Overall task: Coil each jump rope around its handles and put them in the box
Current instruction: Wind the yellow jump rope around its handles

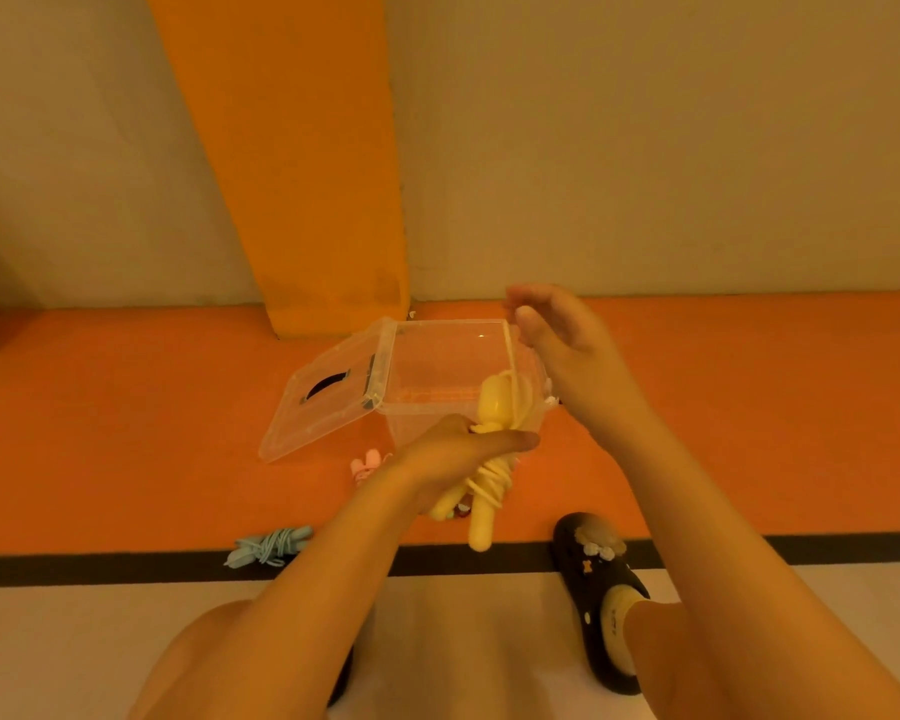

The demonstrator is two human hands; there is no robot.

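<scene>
The yellow jump rope (pixel 492 407) is held up in front of the clear box (pixel 437 356). Its two handles lie side by side, long axis 12 to 6 o'clock, rounded heads toward 12. The left hand (pixel 453 459) grips the wound handles, and the right hand (pixel 557 330) pinches a taut strand rising toward 12. The box lid (pixel 323 402) hangs open at 9 o'clock; I cannot make out the contents. A coiled blue jump rope (pixel 271 547) lies on the floor (pixel 126 407) at 8 o'clock.

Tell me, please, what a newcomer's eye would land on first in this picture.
The yellow jump rope at centre: the left hand grips its handles while the right hand pinches its cord above. Behind stands the clear box, lid open leftward; a coiled blue rope lies on the floor, lower left.
</scene>
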